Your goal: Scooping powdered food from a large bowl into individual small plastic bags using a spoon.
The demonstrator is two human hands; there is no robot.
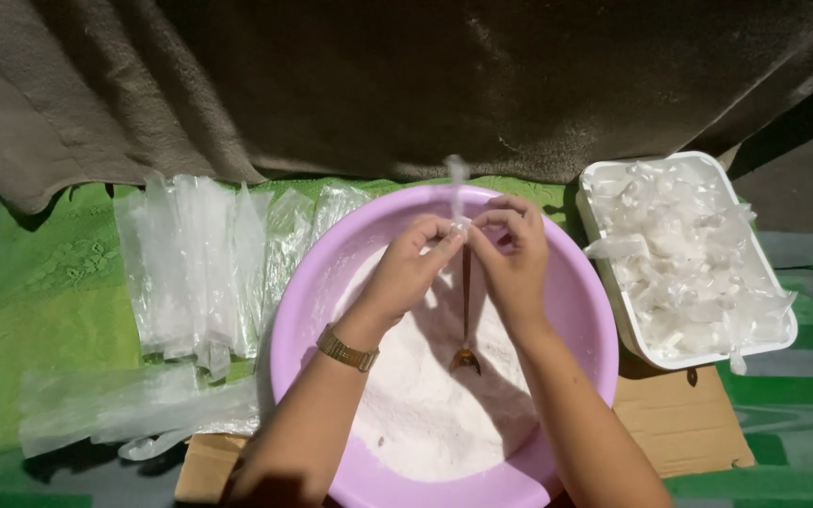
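- Both hands meet over the pink basin (587, 310): the left hand (405, 271) and the right hand (514, 259) are pinched together, fingertips nearly touching, on the neck of a small clear plastic bag (458, 193).
- That bag sits between the two thumbs, above the far half of the basin; its loose top stands up as a thin twisted tail. Whether the bag holds any powder cannot be told, since the fingers hide its lower part.
- Its long axis runs near upright in the view, the free end pointing away from the person, toward the brown cloth (406, 85) behind the basin.
- Below the hands a spoon (466, 329) stands in the white powder (425, 414), its handle rising toward the fingers and its bowl end down in the powder, so it lies almost in line with the bag.
- Judged risks: the slippery film could slide out of the pinch, and any contents would drop back into the basin or scatter over the rim; powder on the fingertips would make that more likely.
- A wrist could knock the spoon handle, which stands close under the hands, and tip it over.
- Flat empty bags (195, 263) lie on the green cloth (39, 310) to the left, and a white tray (613, 301) of filled packets (684, 259) is to the right, both near enough to catch stray powder.
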